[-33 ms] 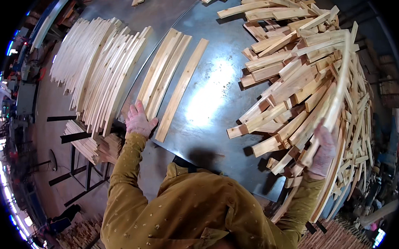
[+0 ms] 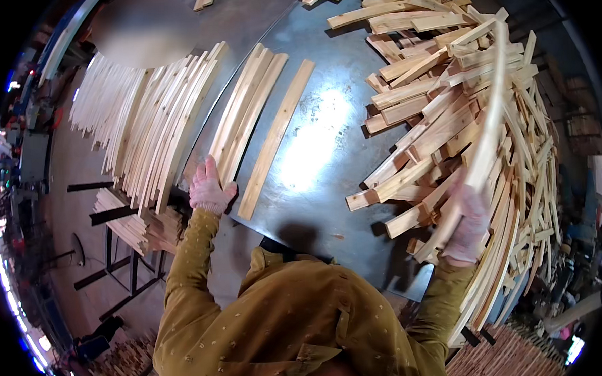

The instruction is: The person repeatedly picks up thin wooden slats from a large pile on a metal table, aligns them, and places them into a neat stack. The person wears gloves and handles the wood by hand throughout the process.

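My left hand [image 2: 211, 187], in a pale thin glove, lies with its fingers stretched out at the near ends of a few wooden strips [image 2: 244, 113] set side by side. To their right a single wooden strip [image 2: 275, 141] rests apart on the metal table [image 2: 343, 236]. My right hand [image 2: 467, 224], gloved too and blurred by motion, is closed around a long wooden slat [image 2: 491, 122]. That slat is tilted over the large jumbled pile of wooden pieces [image 2: 439, 131] on the right.
Left of the table seam, many pale strips [image 2: 170, 120] lie in tight rows. Below them, a shorter stack [image 2: 124, 226] sits by a black metal stand [image 2: 119, 263]. A grey blurred patch covers the far left rows. More stacked wood [image 2: 516, 357] stands at lower right.
My right hand and its slat have moved left, away from the pile's right side. My left hand has barely shifted.
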A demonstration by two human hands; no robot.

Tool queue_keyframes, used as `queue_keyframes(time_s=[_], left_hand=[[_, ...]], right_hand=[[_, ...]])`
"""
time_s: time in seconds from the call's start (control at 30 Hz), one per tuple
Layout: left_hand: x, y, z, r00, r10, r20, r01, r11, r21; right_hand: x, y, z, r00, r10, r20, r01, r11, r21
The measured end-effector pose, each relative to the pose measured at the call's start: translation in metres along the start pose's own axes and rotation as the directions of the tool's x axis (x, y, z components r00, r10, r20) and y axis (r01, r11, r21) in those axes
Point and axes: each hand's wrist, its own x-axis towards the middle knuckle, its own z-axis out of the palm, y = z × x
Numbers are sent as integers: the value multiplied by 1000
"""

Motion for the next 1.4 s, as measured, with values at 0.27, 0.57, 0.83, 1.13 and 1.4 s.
queue_keyframes(time_s=[0.27,0.57,0.83,1.13,1.4], left_hand=[[-11,19,9,985,167,52,-170,983,64],[11,-33,39,953,295,-68,-303,917,-258],[34,-48,0,988,127,91,-100,960,-262],[-5,30,42,957,244,154,-223,965,-141],[25,32,41,851,359,384,-28,761,-648]], right_hand=[[-38,106,203,953,179,245,-232,950,208],[-75,213,218,836,447,318,-539,775,330],[-93,241,190,976,210,-61,-201,750,-631],[-125,204,214,930,320,180,-321,947,-26],[-162,226,246,643,572,509,115,585,-803]])
